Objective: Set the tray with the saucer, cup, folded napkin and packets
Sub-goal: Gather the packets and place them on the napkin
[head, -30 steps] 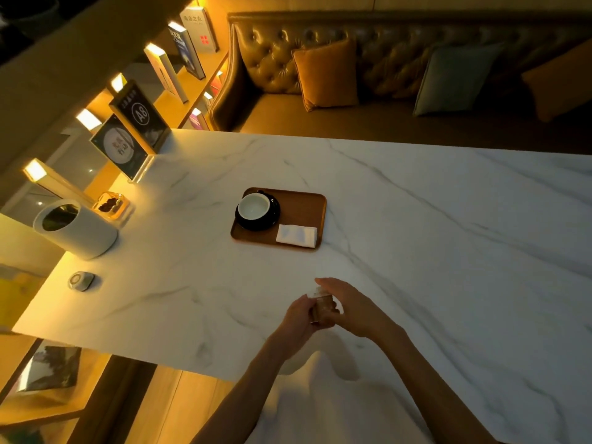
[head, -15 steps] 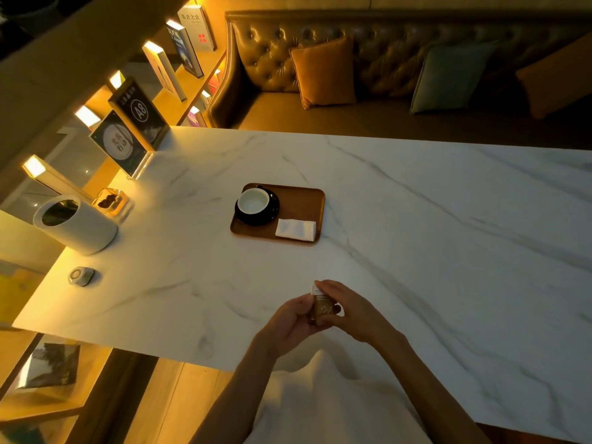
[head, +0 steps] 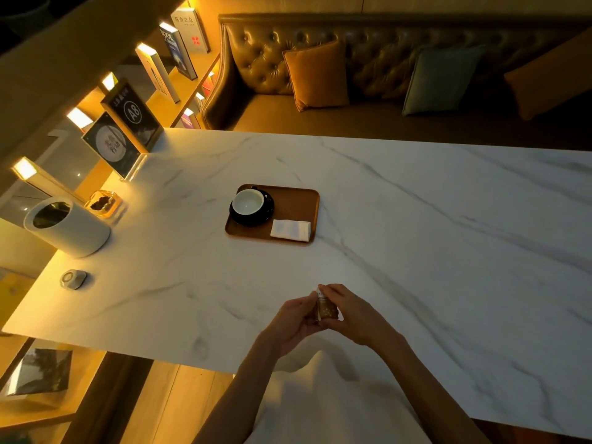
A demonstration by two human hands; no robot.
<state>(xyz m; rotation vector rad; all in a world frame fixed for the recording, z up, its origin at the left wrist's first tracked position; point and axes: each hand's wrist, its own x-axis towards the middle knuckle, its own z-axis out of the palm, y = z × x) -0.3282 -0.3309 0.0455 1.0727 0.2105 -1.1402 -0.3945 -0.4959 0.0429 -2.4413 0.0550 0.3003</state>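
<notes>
A brown wooden tray [head: 293,200] lies in the middle of the white marble table [head: 432,225]. On its left part a black saucer [head: 267,211] carries a cup [head: 248,201] with a white inside. A folded white napkin [head: 291,230] rests in the tray's near right corner. Close to the table's near edge, my left hand [head: 293,317] and my right hand [head: 354,312] hold small brown packets [head: 326,307] upright between their fingers, well short of the tray.
At the left edge stand a white cylindrical container [head: 69,225], a small glass dish [head: 104,203], a round grey button [head: 73,278] and two sign stands [head: 129,123]. A tufted sofa with cushions [head: 315,75] runs behind the table. A lit bookshelf is at the left.
The hands have stayed near the front edge, turning the packets slightly between the fingers. The tray and its contents have not moved.
</notes>
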